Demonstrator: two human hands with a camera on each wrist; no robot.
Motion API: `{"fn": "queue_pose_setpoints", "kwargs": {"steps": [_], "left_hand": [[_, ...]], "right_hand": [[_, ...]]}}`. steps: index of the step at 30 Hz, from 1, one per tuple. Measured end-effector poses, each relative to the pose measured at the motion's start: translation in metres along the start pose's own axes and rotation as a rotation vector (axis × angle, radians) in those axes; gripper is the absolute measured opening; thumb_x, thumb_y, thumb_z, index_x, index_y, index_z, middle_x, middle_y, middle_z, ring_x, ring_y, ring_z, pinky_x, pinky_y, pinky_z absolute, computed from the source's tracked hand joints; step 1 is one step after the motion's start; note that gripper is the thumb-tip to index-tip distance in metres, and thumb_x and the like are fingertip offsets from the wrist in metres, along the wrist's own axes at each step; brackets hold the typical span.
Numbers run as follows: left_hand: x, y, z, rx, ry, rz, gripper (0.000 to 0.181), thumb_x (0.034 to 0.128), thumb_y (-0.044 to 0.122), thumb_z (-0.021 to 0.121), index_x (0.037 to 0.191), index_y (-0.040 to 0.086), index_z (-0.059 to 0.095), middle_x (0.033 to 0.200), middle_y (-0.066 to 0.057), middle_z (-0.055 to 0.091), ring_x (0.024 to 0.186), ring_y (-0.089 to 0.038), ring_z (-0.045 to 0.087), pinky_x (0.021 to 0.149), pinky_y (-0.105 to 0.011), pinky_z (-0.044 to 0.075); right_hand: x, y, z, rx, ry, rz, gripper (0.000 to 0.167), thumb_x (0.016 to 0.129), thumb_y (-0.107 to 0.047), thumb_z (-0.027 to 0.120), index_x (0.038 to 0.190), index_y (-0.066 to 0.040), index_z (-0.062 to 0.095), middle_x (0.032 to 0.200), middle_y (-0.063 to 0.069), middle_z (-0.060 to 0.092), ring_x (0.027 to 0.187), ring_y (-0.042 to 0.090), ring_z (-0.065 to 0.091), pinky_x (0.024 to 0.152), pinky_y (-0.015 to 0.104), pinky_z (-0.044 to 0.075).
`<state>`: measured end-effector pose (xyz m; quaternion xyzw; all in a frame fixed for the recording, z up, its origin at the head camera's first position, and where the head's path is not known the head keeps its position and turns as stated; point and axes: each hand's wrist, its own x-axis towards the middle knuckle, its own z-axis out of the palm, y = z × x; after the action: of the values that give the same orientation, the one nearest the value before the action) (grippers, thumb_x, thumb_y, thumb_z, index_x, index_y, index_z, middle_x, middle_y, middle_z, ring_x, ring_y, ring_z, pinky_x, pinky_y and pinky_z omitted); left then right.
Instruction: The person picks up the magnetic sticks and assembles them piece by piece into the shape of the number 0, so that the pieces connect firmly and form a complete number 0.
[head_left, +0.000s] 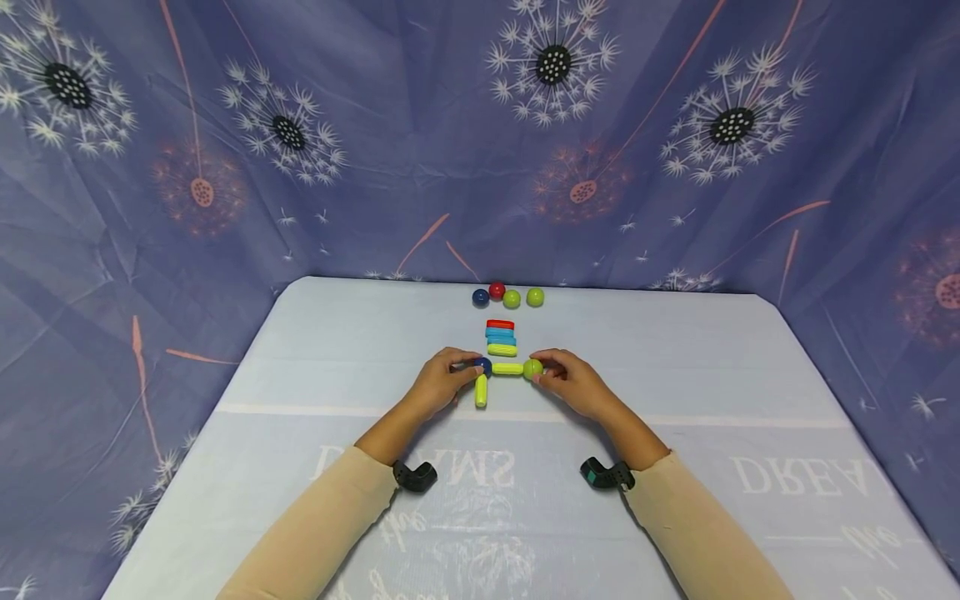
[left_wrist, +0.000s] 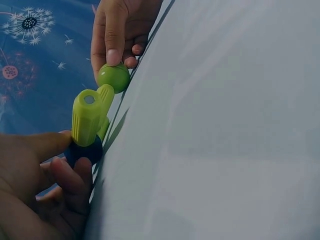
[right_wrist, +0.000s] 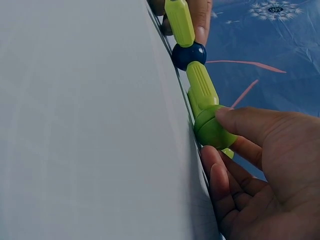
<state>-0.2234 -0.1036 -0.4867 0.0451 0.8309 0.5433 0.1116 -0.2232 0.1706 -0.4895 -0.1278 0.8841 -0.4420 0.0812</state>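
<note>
My left hand (head_left: 441,385) pinches a dark blue ball (head_left: 485,365) between thumb and fingers. From that ball one yellow-green stick (head_left: 481,391) points toward me, and a second yellow-green stick (head_left: 507,368) runs right to a green ball (head_left: 532,368). The parts join in an L shape. At the other end my right hand (head_left: 576,382) pinches the green ball, its thumb on the near side. In the left wrist view the near stick (left_wrist: 86,117) shows a round grey spot on its free end. The right wrist view shows the seam line of the green ball (right_wrist: 214,129).
Just beyond the joined parts lie a yellow-green stick (head_left: 502,350), two blue sticks (head_left: 500,332) and a red stick (head_left: 500,323). Farther back are a dark blue ball (head_left: 480,297), a red ball (head_left: 497,290) and two green balls (head_left: 535,297). A white cloth covers the table (head_left: 300,333).
</note>
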Motion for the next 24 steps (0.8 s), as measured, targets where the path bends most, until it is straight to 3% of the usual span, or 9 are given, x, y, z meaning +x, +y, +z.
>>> {"fn": "queue_pose_setpoints", "kwargs": {"steps": [6, 16, 21, 24], "left_hand": [[0.0013, -0.0022, 0.0004, -0.07, -0.014, -0.061, 0.036, 0.0972, 0.025, 0.069, 0.132, 0.017, 0.068, 0.114, -0.011, 0.062, 0.066, -0.013, 0.052, 0.05, -0.022, 0.046], [0.0014, -0.0024, 0.0005, -0.128, -0.02, -0.069, 0.036, 0.0956, 0.022, 0.071, 0.131, 0.02, 0.068, 0.118, -0.008, 0.068, 0.077, -0.014, 0.058, 0.052, -0.022, 0.05], [0.0013, -0.0026, 0.001, -0.125, -0.018, -0.069, 0.035, 0.0962, 0.022, 0.07, 0.131, 0.019, 0.068, 0.118, -0.008, 0.069, 0.079, -0.014, 0.059, 0.054, -0.022, 0.05], [0.0012, -0.0027, 0.0014, -0.125, -0.018, -0.062, 0.035, 0.0963, 0.021, 0.07, 0.131, 0.018, 0.068, 0.117, -0.009, 0.069, 0.08, -0.014, 0.059, 0.054, -0.022, 0.05]], "right_hand": [[-0.0006, -0.0014, 0.0002, 0.003, -0.003, 0.007, 0.041, 0.096, -0.024, 0.07, 0.137, -0.018, 0.062, 0.117, 0.008, 0.066, 0.097, 0.02, 0.061, 0.086, 0.035, 0.051], [0.0025, 0.0041, -0.0001, 0.022, 0.012, 0.003, 0.044, 0.096, -0.023, 0.07, 0.139, -0.015, 0.06, 0.12, 0.009, 0.065, 0.099, 0.02, 0.061, 0.086, 0.032, 0.052], [0.0029, 0.0026, -0.0026, 0.086, 0.031, 0.014, 0.046, 0.097, -0.025, 0.069, 0.14, -0.014, 0.059, 0.131, 0.012, 0.062, 0.111, 0.025, 0.061, 0.093, 0.035, 0.052], [0.0027, -0.0015, -0.0054, 0.144, 0.035, 0.034, 0.048, 0.097, -0.029, 0.07, 0.141, -0.014, 0.058, 0.136, 0.015, 0.059, 0.115, 0.029, 0.06, 0.09, 0.036, 0.054]]}}
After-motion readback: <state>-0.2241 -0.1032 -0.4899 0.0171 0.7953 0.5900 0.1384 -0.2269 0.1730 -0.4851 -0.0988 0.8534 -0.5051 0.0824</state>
